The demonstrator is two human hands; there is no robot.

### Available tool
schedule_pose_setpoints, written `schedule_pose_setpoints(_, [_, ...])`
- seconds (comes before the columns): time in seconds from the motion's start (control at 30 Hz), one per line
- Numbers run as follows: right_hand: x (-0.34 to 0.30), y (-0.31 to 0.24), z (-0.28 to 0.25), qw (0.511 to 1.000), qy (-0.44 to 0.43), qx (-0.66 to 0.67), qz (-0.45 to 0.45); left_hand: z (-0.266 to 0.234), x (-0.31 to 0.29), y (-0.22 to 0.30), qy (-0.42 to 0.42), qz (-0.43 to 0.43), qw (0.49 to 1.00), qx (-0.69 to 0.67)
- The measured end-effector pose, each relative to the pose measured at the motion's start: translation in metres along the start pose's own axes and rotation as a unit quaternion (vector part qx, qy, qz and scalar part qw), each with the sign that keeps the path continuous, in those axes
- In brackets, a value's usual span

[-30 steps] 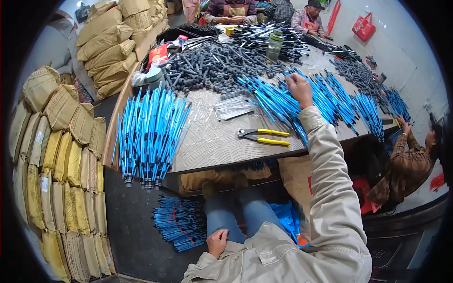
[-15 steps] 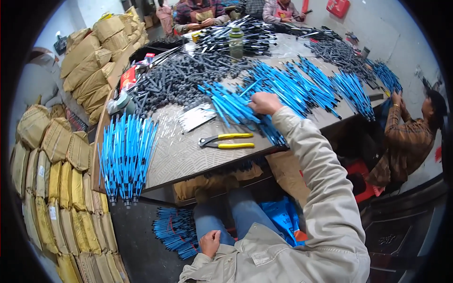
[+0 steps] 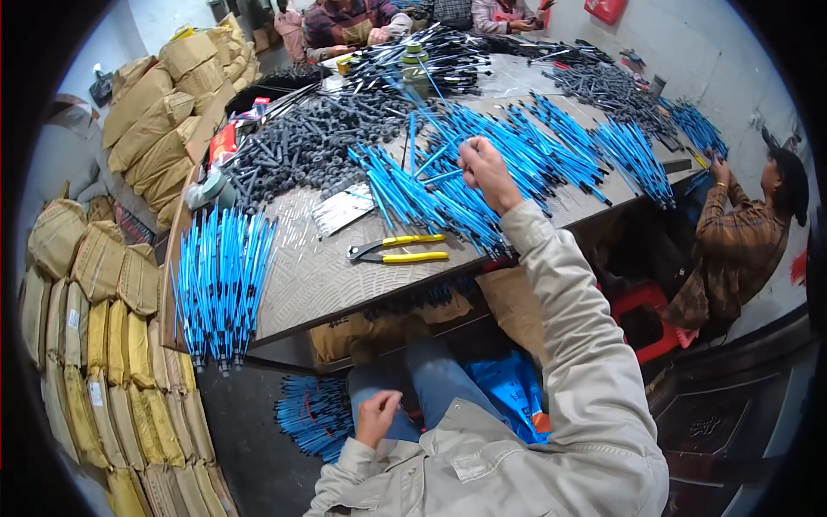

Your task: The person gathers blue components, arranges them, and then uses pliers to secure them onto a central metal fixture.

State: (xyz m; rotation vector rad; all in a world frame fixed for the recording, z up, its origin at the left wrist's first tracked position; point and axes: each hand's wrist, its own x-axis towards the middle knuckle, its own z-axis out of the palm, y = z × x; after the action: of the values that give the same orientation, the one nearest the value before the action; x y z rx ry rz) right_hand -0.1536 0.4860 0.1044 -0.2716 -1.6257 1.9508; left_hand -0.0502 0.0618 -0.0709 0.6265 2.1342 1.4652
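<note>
My right hand (image 3: pixel 488 174) is closed above the piles of thin blue rods (image 3: pixel 538 159) with black ends. A blurred blue rod slants up and left from its fingers. Just left of the hand, another heap of blue rods (image 3: pixel 405 189) reaches toward the table's near edge, with a few rods sticking up at odd angles. My left hand (image 3: pixel 377 418) is held over my left thigh, its fingers curled in, and nothing shows in it. Yellow-handled pliers (image 3: pixel 401 250) lie on the table in front of me, beside a stack of thin white strips (image 3: pixel 343 209).
A large heap of dark grey tubular pieces (image 3: pixel 319 142) covers the table's middle. Blue rods (image 3: pixel 222 284) overhang its left edge. A bottle (image 3: pixel 415 67) stands farther back. Wrapped sacks (image 3: pixel 112 336) are stacked at left. A co-worker (image 3: pixel 745 233) sits at right; others sit across the table.
My right hand has lifted off the blue rods and moved slightly right, with a rod now slanting from it. My left hand has risen from my thigh. The view has shifted a little.
</note>
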Motion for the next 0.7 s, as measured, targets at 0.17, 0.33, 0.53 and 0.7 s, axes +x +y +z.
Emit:
schedule_pose_setpoints(0.17, [-0.084, -0.013, 0.037, 0.998, -0.021, -0.014, -0.062, -0.033, 0.051, 0.087, 0.065, 0.116, 0.985, -0.107])
schedule_pose_setpoints(0.33, [-0.182, 0.006, 0.080, 0.825, 0.012, -0.398, -0.402, -0.053, 0.097, 0.174, 0.151, 0.213, 0.927, -0.269])
schedule_pose_setpoints(0.53, [-0.255, 0.029, 0.092, 0.787, -0.016, -0.502, -0.360, -0.057, 0.108, 0.202, 0.136, 0.199, 0.888, -0.392])
schedule_pose_setpoints(0.7, [-0.273, 0.037, 0.088, 0.812, -0.064, -0.476, -0.333, -0.045, 0.110, 0.191, 0.149, 0.146, 0.827, -0.522])
